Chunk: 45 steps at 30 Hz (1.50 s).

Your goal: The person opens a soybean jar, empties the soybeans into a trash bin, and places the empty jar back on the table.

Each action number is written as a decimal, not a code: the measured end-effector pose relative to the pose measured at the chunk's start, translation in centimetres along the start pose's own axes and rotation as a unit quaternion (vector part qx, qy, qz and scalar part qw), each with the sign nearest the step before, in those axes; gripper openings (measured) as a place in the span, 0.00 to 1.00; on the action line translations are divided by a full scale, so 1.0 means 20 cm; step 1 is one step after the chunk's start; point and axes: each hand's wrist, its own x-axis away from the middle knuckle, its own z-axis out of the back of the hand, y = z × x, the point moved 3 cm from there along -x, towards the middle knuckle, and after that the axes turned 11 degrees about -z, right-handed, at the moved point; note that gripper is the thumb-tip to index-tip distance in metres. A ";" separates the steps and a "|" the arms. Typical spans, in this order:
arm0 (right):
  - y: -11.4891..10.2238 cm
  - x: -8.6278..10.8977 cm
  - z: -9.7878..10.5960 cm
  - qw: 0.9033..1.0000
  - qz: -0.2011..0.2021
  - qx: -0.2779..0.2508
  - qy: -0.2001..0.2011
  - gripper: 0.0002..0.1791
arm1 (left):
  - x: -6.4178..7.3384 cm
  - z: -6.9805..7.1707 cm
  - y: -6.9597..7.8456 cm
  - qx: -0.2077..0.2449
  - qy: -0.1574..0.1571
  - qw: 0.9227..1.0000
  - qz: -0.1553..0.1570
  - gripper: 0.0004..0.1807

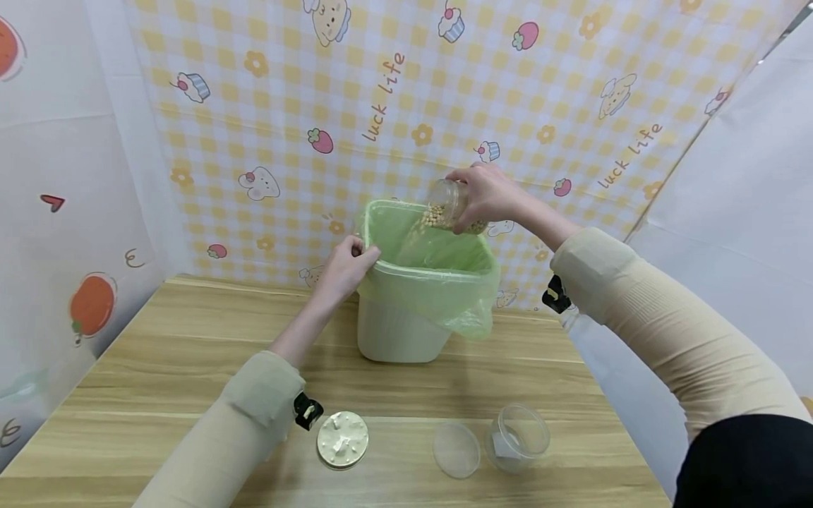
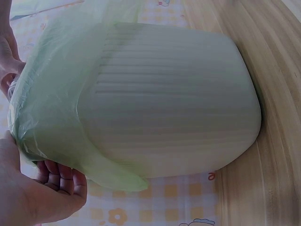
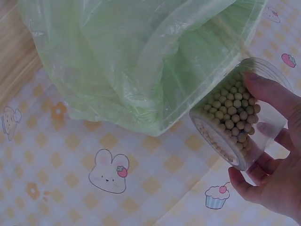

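A white trash can stands at the back of the table, lined with a pale green plastic bag folded over its rim. My left hand grips the left rim with the bag, its fingers curled on the outer side in the left wrist view. Above the can's right side, my right hand holds a clear jar tilted on its side, mouth toward the can. Small round beige beans lie in the jar, and a stream of them falls into the lined can.
On the wooden table near the front lie a cream-coloured round lid, a clear flat lid and a clear round container. A yellow checked cloth hangs right behind the can.
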 end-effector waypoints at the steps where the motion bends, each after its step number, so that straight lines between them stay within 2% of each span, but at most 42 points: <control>1: 0.00 0.00 0.00 1.000 0.000 0.001 0.000 0.53 | 0.00 0.00 0.00 -0.001 0.000 1.000 0.000 0.16; 30: 0.00 0.01 0.01 1.000 -0.006 0.017 -0.004 0.53 | 0.00 -0.01 0.00 -0.002 0.002 1.000 -0.002 0.15; 45: -0.02 0.01 0.02 1.000 -0.001 0.022 0.003 0.53 | 0.01 0.00 0.00 -0.006 -0.001 1.000 0.001 0.17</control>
